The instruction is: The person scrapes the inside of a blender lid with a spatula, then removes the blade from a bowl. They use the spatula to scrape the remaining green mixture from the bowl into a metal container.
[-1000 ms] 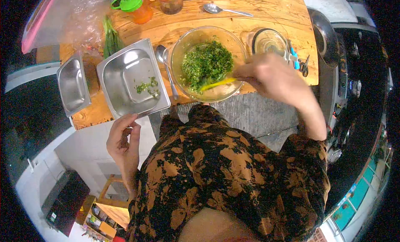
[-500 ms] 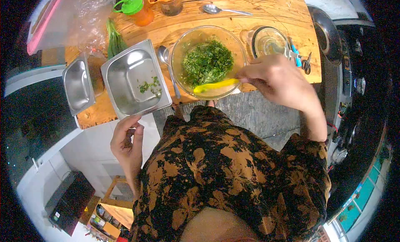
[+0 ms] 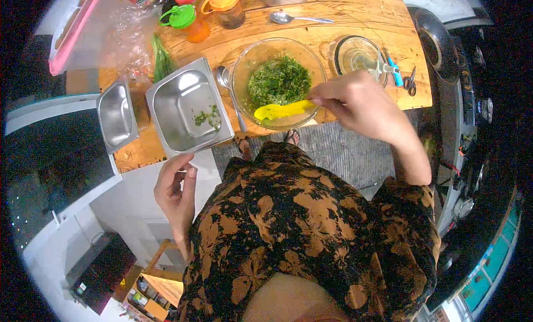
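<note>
My right hand grips a yellow spatula, whose blade lies over the near side of a clear glass bowl. Inside the bowl is a chopped green mixture. My left hand hangs just below the near edge of a metal tray; its thumb and fingers curve apart with nothing visible between them. A few green bits lie in that tray. Between tray and bowl rests a metal spoon.
A smaller metal tray sits at the left edge. Green-lidded and orange-lidded containers stand at the back. On the right are a glass dish and scissors. Another spoon lies farther back.
The view has shifted slightly, so the trays and left hand appear farther right. The yellow spatula has turned, showing more of its flat blade, still in my right hand.
</note>
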`<state>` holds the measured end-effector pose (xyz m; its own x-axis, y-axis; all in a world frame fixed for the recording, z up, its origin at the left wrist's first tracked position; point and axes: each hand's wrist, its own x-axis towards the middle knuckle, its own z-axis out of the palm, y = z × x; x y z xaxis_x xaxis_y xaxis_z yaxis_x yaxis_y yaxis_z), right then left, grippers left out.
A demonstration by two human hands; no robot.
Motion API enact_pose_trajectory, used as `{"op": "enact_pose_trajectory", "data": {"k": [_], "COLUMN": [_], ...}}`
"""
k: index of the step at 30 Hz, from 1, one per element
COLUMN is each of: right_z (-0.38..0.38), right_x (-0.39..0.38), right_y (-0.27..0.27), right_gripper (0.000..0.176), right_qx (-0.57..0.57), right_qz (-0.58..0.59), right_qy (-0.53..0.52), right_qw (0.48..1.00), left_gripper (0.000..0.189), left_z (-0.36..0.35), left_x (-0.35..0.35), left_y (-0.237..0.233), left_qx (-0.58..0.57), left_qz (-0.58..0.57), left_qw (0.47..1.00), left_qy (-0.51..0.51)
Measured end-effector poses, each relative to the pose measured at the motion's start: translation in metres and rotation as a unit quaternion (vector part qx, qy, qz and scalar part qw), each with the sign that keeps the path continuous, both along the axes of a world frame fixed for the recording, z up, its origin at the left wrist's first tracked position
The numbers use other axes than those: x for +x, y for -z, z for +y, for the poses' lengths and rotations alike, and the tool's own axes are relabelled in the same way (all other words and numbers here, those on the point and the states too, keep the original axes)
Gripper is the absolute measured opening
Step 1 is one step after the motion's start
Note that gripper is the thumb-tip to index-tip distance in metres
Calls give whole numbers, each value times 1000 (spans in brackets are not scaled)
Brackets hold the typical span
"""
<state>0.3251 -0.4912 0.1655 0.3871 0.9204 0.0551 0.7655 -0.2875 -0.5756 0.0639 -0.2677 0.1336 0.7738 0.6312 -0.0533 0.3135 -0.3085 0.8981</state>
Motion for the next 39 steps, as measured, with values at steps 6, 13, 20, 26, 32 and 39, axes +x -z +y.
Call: {"op": "enact_pose_trajectory", "data": {"k": [6, 13, 20, 26, 32, 39], "right_z": [21, -2, 37, 12, 21, 9], "right_x": [-12, -15, -34, -38, -49, -31], "right_y": [52, -7, 61, 13, 9, 17], "right_gripper": [11, 12, 10, 10, 10, 10], "right_qx": [-43, 3, -83, 11, -6, -32], "right_qz": [-105, -53, -129, -123, -144, -178], "right_qy": [26, 76, 99, 166, 135, 142], "right_qw": [993, 996, 983, 978, 980, 973], "left_gripper": [21, 20, 21, 20, 19, 19], "left_z": [1, 3, 5, 9, 13, 20], "left_x": [-3, -5, -5, -8, -8, -10], "left_y": [-7, -8, -9, -14, -16, -20], "left_qx": [12, 26, 36, 45, 53, 49], "left_qz": [14, -19, -44, -42, -62, -102], "left_qw": [1000, 999, 998, 997, 994, 991], "left_qy": [-9, 0, 20, 35, 66, 78]}}
